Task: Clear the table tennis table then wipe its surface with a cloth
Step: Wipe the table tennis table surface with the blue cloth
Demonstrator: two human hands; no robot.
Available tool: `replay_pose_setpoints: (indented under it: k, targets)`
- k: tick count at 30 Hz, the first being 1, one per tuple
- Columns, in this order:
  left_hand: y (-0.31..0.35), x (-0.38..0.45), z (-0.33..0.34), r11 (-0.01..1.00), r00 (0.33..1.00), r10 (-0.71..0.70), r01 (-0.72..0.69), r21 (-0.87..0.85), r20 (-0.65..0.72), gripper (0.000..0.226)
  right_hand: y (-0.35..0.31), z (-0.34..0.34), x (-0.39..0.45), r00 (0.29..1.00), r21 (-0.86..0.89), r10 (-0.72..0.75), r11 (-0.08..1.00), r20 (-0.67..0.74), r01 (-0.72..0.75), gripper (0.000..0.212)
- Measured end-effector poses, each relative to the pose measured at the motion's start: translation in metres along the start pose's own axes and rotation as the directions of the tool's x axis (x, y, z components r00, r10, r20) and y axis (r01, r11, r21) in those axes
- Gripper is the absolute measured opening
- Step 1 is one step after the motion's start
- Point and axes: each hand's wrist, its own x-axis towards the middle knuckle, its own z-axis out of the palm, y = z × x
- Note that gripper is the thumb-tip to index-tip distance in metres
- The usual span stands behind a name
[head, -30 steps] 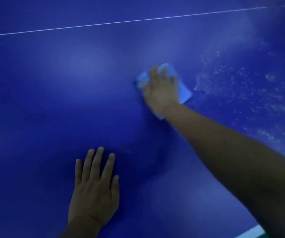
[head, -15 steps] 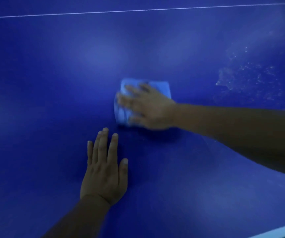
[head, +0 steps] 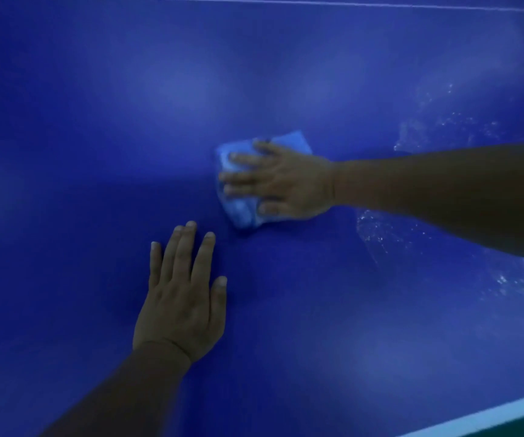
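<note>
Wiping step. Cloth (head: 241, 212) folded, lying on table (head: 96, 105) mid-frame, pinned flat under right hand (head: 281, 184). Best done with even palm pressure, overlapping passes, next stroke toward wet streaks (head: 443, 127) at right; cloth to be refolded if smearing. Right arm reaching in from right, fingers straight and spread, pointing left, pressing rather than gripping. Left hand (head: 182, 298) flat on table just beside cloth, fingers straight, holding nothing, apparently bracing.
</note>
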Motion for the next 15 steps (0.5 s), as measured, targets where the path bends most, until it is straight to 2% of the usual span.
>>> replay_pose_setpoints:
  k: [1,2,3,4,5,9,13,15]
  targets:
    - [0.0,-0.001,0.0,1.0,1.0,-0.002,0.002,0.009,0.012,0.063,0.017,-0.002,-0.004,0.992,0.022,0.122,0.992,-0.038,-0.122,0.058]
    - [0.0,-0.002,0.0,1.0,1.0,-0.003,0.003,0.016,0.02,0.062,0.035,-0.004,-0.01,0.95,0.061,0.307,0.951,-0.05,-0.304,0.057]
    - [0.0,-0.002,0.0,1.0,1.0,-0.003,0.002,0.019,0.021,0.062,0.052,-0.005,-0.017,0.878,0.107,0.478,0.875,-0.038,-0.472,0.057]
    - [0.0,-0.001,0.0,1.0,1.0,-0.001,0.001,0.021,0.02,0.062,0.063,-0.002,-0.024,0.817,0.149,0.576,0.811,-0.028,-0.566,0.058]
    - [0.001,0.0,-0.001,1.0,1.0,0.002,-0.002,0.021,0.024,0.062,0.066,0.002,-0.029,0.791,0.179,0.612,0.781,-0.027,-0.598,0.059]
    - [0.0,0.0,0.001,1.0,1.0,0.009,-0.01,0.028,0.021,0.061,0.036,0.011,-0.047,0.788,0.255,0.615,0.769,-0.043,-0.586,0.062]
    - [-0.002,-0.001,0.002,0.999,1.0,0.026,-0.027,0.037,0.014,0.061,-0.008,0.028,-0.103,0.782,0.222,0.62,0.772,-0.063,-0.595,0.061]
    - [-0.001,0.0,0.002,0.999,1.0,0.022,-0.023,0.028,0.019,0.062,-0.034,0.034,-0.117,0.748,0.247,0.66,0.738,-0.072,-0.628,0.062]
